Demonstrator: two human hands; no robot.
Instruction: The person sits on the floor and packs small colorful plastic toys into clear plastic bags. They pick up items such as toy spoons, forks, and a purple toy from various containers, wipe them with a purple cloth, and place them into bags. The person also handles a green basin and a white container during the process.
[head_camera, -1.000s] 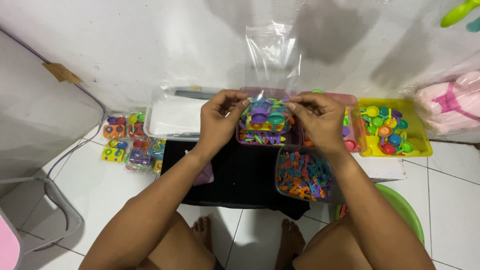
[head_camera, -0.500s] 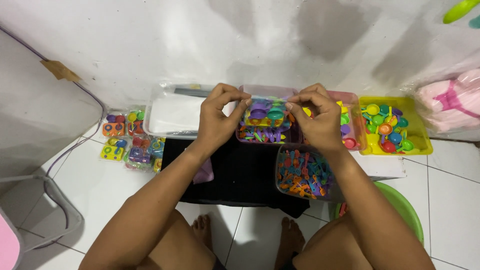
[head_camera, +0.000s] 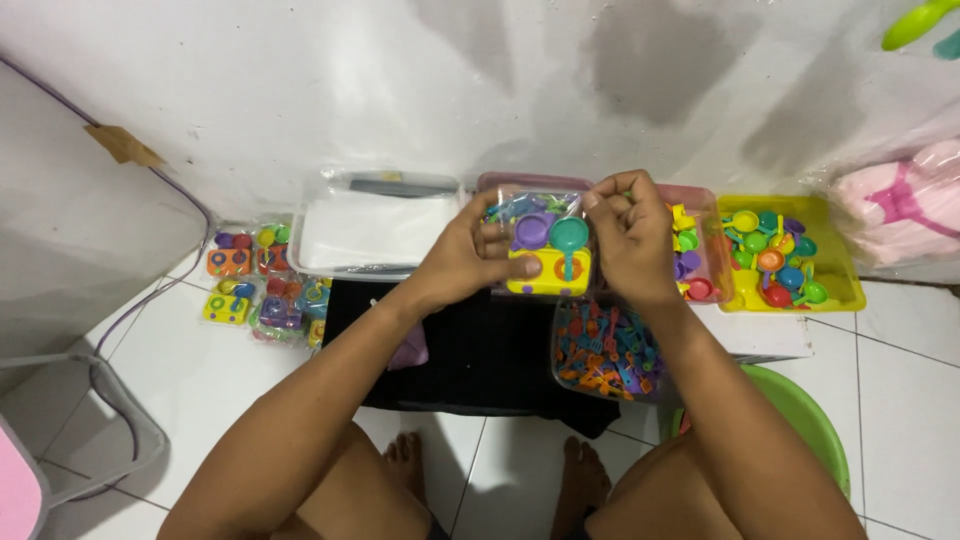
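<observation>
Both hands, left hand and right hand, pinch small clear toy packet above black cloth. Yellow tray right, clear lidded box left, utensil tub below. Tall open bag since folded down.

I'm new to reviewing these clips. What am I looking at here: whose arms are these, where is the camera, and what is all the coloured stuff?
There is no machine here. The camera sits on a person's head and looks down, so the two bare arms are that person's own, with knees and feet at the bottom edge. The left hand and right hand together hold a small clear bag with a yellow toy stove, a purple plate and a teal pan inside; both grips pinch it near the top. On the tiled floor lie a black cloth, a clear tub of small orange and blue utensils, a yellow tray of toy pans, a pink tub, a clear lidded box and finished packets at the left.
</observation>
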